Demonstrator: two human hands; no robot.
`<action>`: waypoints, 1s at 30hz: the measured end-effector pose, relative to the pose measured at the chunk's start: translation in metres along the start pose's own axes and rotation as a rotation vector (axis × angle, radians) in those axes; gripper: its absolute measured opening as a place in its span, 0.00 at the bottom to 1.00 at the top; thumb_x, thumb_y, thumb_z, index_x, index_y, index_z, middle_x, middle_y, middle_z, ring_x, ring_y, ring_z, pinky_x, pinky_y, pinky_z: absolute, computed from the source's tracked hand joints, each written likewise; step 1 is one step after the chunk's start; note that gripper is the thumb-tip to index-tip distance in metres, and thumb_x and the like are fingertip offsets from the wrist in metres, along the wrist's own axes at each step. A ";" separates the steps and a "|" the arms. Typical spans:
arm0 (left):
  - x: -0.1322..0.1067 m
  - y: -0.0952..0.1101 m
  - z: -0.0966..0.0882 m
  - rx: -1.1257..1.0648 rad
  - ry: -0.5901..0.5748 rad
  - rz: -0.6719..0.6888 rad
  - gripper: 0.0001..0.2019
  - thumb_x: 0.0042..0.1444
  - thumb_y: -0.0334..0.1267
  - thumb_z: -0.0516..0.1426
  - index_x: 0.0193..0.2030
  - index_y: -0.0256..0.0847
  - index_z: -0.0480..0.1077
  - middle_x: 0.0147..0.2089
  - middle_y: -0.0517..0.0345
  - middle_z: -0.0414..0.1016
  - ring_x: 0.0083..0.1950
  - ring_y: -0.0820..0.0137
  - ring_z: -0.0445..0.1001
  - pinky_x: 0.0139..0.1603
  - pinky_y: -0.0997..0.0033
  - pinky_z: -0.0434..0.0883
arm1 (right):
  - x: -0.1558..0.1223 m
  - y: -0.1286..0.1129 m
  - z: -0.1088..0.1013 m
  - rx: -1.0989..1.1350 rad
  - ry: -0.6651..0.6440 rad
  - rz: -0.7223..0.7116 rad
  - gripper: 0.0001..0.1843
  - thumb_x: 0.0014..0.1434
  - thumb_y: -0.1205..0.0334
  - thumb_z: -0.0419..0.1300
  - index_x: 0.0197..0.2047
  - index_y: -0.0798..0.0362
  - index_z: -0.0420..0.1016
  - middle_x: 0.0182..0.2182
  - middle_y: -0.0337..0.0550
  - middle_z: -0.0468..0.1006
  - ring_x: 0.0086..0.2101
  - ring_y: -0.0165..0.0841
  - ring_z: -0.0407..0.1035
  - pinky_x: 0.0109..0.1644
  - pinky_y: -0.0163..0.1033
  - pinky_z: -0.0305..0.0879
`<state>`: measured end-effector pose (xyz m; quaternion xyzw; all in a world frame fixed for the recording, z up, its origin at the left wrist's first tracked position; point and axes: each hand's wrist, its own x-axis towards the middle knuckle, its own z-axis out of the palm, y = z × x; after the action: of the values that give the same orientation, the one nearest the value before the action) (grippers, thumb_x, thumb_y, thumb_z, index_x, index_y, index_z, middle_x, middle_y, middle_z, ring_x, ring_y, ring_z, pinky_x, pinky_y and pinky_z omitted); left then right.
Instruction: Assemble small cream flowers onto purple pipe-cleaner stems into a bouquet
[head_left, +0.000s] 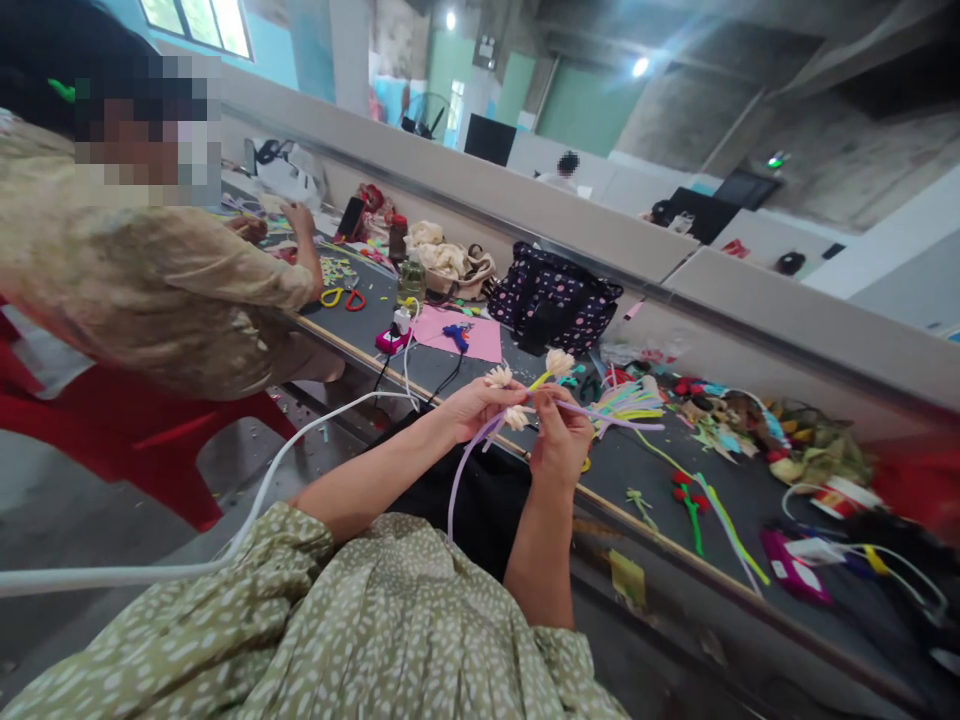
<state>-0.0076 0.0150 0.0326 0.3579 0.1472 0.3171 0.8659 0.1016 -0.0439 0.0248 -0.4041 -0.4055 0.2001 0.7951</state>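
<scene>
lilac pipe-cleaner stem (459, 480) pinched in closed left hand (480, 405) fingers, cream flower bundle (516, 417) clenched by curled right hand (559, 440); likely best twisted tight just beneath the blooms, stems kept aligned.

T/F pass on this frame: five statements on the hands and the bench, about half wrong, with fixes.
1. The left hand and the right hand both grip flower stems. True.
2. A lavender stem hangs down from the hands. True.
3. The blue glue gun lies in the person's lap. False: it lies on the pink sheet on the table.
4. The dotted bag sits on the floor. False: it stands on the table, against the partition.
5. A co-worker sits to the left at the same table. True.
</scene>
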 end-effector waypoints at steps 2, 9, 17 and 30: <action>-0.002 0.002 0.001 -0.018 -0.028 -0.014 0.13 0.37 0.31 0.69 0.30 0.32 0.72 0.27 0.58 0.75 0.25 0.76 0.73 0.30 0.77 0.69 | -0.001 -0.002 0.001 0.008 -0.032 0.013 0.06 0.48 0.61 0.67 0.27 0.54 0.75 0.31 0.38 0.72 0.35 0.30 0.66 0.43 0.39 0.63; -0.003 0.011 0.004 -0.057 -0.101 -0.060 0.11 0.35 0.28 0.68 0.28 0.32 0.71 0.25 0.58 0.75 0.24 0.76 0.73 0.31 0.75 0.69 | 0.002 -0.007 0.004 0.076 -0.146 0.021 0.09 0.50 0.62 0.65 0.23 0.55 0.72 0.30 0.37 0.68 0.31 0.27 0.63 0.38 0.35 0.62; 0.007 0.010 0.002 -0.129 -0.202 -0.161 0.07 0.40 0.25 0.63 0.29 0.31 0.71 0.25 0.57 0.75 0.25 0.73 0.73 0.30 0.72 0.71 | 0.010 0.008 -0.005 0.162 -0.152 0.092 0.05 0.48 0.61 0.66 0.29 0.52 0.76 0.33 0.37 0.70 0.31 0.27 0.65 0.37 0.36 0.63; 0.027 0.013 0.007 -0.074 -0.308 -0.244 0.07 0.42 0.28 0.63 0.30 0.31 0.71 0.25 0.58 0.72 0.24 0.74 0.71 0.30 0.70 0.71 | 0.023 -0.002 -0.004 0.018 -0.070 -0.117 0.06 0.46 0.63 0.67 0.29 0.53 0.75 0.32 0.37 0.70 0.37 0.30 0.66 0.44 0.39 0.64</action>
<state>0.0102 0.0364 0.0461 0.3497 0.0433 0.1564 0.9227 0.1188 -0.0324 0.0363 -0.3650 -0.4543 0.1709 0.7945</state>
